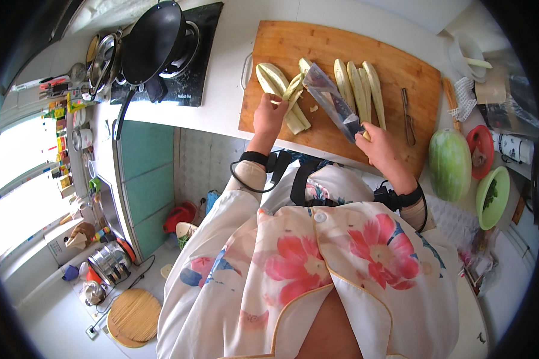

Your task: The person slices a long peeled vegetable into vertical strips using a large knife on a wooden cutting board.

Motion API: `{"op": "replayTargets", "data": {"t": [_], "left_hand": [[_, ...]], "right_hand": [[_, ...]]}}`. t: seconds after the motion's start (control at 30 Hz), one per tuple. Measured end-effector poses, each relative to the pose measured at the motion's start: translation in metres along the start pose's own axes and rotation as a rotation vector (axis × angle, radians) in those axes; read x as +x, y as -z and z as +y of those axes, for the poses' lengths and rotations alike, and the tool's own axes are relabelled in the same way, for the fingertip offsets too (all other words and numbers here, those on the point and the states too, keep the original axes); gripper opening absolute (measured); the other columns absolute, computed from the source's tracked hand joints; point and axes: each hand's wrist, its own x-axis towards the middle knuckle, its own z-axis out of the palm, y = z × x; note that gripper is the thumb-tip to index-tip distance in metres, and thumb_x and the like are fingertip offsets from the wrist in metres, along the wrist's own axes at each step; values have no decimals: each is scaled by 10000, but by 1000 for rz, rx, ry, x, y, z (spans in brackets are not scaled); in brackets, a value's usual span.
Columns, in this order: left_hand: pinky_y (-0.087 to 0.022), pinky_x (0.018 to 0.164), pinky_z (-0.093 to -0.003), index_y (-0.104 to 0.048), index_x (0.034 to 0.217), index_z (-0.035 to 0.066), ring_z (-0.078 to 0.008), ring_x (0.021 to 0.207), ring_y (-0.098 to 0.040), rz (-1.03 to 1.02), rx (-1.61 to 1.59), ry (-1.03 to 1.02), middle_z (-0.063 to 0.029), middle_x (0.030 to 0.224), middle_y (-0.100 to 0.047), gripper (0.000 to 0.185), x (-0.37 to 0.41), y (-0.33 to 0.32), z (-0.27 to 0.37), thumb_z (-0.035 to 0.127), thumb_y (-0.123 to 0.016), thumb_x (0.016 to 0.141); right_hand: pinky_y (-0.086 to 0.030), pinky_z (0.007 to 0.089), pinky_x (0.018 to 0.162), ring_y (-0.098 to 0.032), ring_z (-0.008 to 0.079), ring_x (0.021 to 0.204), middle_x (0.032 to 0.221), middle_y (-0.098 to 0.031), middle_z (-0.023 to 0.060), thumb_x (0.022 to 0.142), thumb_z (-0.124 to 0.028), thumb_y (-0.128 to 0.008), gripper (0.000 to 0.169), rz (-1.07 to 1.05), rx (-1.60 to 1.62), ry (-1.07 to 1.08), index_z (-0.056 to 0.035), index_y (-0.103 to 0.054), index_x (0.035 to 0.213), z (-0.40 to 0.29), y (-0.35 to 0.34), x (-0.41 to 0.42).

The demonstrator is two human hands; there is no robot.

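My right hand (381,150) grips the handle of a kitchen cleaver (330,96), whose broad blade slants up and left over the wooden cutting board (314,40). With its fingertips, my left hand (269,114) pinches a piece of peeled eggplant (293,87) left of the blade. Long peeled eggplant pieces (271,78) lie under and around that hand. The blade partly hides another eggplant piece (304,64) at its far end. Right of the cleaver, several peeled eggplant lengths (359,85) lie side by side. A vegetable peeler (406,116) rests near the board's right side.
A black wok (152,42) sits on the gas stove (193,85) at left, its handle jutting over the counter edge. Right of the board are a large green melon (450,165), a red bowl (480,150) and a green bowl with leaves (493,197).
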Motion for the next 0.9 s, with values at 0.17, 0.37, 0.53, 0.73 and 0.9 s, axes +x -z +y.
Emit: {"op": "replayTargets", "data": {"t": [0.17,0.37,0.53,0.73,0.9], "left_hand": [[-516,697,-425,-614,1047,72,-319,775,-675,6,205,-109,-155,813,-692,346,2,1,12,383,-632,894],[-512,732,-484,-603,1057,96,-382,851,-664,2,351,-128,-180,873,-696,344,9,-5,7,410,-531,936],[-510,742,-497,-614,1029,93,-387,866,-662,7,315,-139,-179,895,-697,343,12,-6,2,409,-514,941],[-513,731,-498,-640,1018,87,-393,846,-661,-9,367,-166,-190,882,-696,347,5,-6,9,405,-521,945],[-516,724,-493,-639,1009,69,-394,837,-663,7,411,-191,-182,878,-700,359,11,-8,6,402,-517,948]], "right_hand": [[-438,470,615,-572,440,699,751,-578,267,869,-209,-581,250,-89,28,-25,23,-576,963,-8,-7,0],[-441,475,627,-564,458,712,754,-570,282,861,-181,-564,229,-46,10,26,36,-560,935,7,-14,1],[-452,473,638,-573,458,731,776,-585,284,864,-188,-571,241,-41,2,-9,31,-569,964,9,-13,-3],[-460,472,645,-585,459,750,797,-600,275,886,-223,-586,269,38,-1,9,25,-575,988,-2,-7,-10],[-431,422,566,-544,352,641,721,-576,199,895,-219,-586,256,-66,-19,19,18,-574,990,-9,-9,-6]]}}
